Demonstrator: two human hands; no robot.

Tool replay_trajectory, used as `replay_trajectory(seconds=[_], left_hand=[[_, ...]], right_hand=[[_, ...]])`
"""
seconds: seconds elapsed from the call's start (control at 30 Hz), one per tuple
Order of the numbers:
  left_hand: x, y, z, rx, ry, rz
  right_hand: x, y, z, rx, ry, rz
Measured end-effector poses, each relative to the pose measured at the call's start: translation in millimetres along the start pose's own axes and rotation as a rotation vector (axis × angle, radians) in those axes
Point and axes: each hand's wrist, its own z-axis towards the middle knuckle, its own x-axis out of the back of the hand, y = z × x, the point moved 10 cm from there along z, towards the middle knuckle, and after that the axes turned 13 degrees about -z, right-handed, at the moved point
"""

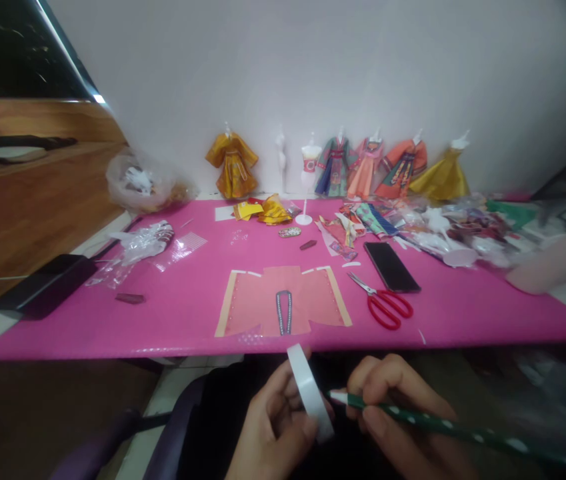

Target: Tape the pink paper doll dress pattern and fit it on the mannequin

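In my left hand (267, 427) is a roll of white tape (305, 383), its edge facing up and the fingers wrapped round it. My right hand (403, 403) grips a dark green pencil-like stick (483, 437) with white dots. Its pale tip points at the roll and sits close beside it; whether it touches, I cannot tell. Both hands are in front of the table edge, over my lap. Just beyond them a doll-sized peach cloth garment piece (255, 300) lies flat, with cream sleeve edges and a grey beaded collar strip (279, 313) at its middle.
Red-handled scissors (390, 308) and a black phone (391, 267) lie right of the cloth on the pink table (187, 333). Several dressed doll forms (233, 163) stand along the wall. Fabric scraps (337, 233), plastic bags (137, 183) and a black case (45, 283) lie around.
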Motion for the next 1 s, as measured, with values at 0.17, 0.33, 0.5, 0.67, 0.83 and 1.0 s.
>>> replay_trajectory(seconds=[0.17, 0.33, 0.5, 0.67, 0.83, 1.0], left_hand=[[-1.9, 7.4, 1.8, -0.059, 0.057, -0.059], [-9.1, 11.8, -0.3, -0.044, 0.009, -0.002], [-9.8, 11.2, -3.8, -0.024, -0.009, 0.006], [-12.4, 10.3, -3.8, -0.025, -0.013, 0.04], [-13.7, 10.3, -4.4, -0.034, -0.016, 0.077], [-16.0, 4.2, -3.6, 0.015, -0.018, 0.033]], right_hand=[[-0.6, 2.3, -0.5, -0.065, 0.008, 0.02], [-3.7, 7.2, -2.4, -0.061, -0.031, 0.003], [-11.3, 16.6, -7.0, -0.03, -0.027, 0.017], [-15.2, 18.3, -11.3, 0.0, 0.005, -0.042], [-11.1, 13.6, -13.0, 0.028, 0.029, -0.107], [-7.5, 16.1, -13.8, 0.0, 0.001, -0.217]])
